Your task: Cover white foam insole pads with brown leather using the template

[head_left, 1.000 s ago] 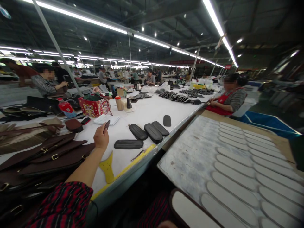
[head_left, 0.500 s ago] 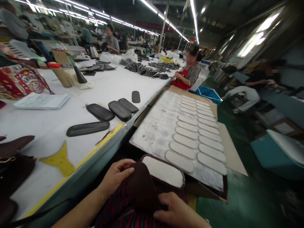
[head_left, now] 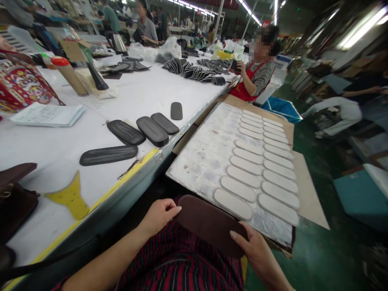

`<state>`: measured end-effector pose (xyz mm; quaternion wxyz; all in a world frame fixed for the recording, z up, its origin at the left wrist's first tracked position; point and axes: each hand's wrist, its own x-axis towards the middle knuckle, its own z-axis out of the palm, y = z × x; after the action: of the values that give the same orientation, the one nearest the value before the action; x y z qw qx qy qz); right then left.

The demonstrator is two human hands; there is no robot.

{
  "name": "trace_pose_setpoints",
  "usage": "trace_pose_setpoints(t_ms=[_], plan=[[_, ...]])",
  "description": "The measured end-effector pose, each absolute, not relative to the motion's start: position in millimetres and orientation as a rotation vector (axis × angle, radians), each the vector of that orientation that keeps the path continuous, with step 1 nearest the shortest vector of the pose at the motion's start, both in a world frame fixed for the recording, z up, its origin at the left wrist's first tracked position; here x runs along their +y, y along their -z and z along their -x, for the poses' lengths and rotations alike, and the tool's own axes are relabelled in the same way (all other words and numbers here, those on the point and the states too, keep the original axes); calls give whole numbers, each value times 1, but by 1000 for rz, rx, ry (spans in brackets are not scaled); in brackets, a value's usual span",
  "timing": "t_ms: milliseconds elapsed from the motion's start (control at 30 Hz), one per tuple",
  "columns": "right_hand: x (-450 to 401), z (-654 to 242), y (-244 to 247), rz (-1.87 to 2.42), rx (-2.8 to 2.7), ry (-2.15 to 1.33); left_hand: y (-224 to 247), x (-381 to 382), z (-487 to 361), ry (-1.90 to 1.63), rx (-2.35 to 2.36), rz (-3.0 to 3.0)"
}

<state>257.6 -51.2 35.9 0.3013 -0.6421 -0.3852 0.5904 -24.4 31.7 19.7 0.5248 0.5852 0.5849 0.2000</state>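
Note:
A long dark brown leather piece with rounded ends lies flat and slanting in front of me, over my striped clothing. Its left end is pinched between the thumb and fingers of my left hand. My right hand grips the other end, thumb on top and fingers mostly hidden beneath. Just past it, rows of pale oval pieces rest on a smeared grey board. The brown piece's underside cannot be seen.
On the white table to my left are stacked black oval pieces, a yellow template and a brown bag. A co-worker in a red apron is ahead, beside a blue bin.
The brown leather, earlier held upright and bent beside a pale-faced oval piece, now lies flat where that pale face showed. My right hand has moved right and up to its far end.

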Motion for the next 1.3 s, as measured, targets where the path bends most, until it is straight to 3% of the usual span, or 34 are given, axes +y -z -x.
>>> trace_pose_setpoints(t_ms=[200, 633, 1300], plan=[[-42, -261, -27, 1997, -1216, -1246, -11, 40, 18, -456, 1430, -1404], [-34, -257, -29, 1975, -1239, -1408, -14, 41, 14, -417, 1448, -1231], [-31, -259, -28, 2070, -1336, -1347, -11, 39, 14, -428, 1440, -1270]])
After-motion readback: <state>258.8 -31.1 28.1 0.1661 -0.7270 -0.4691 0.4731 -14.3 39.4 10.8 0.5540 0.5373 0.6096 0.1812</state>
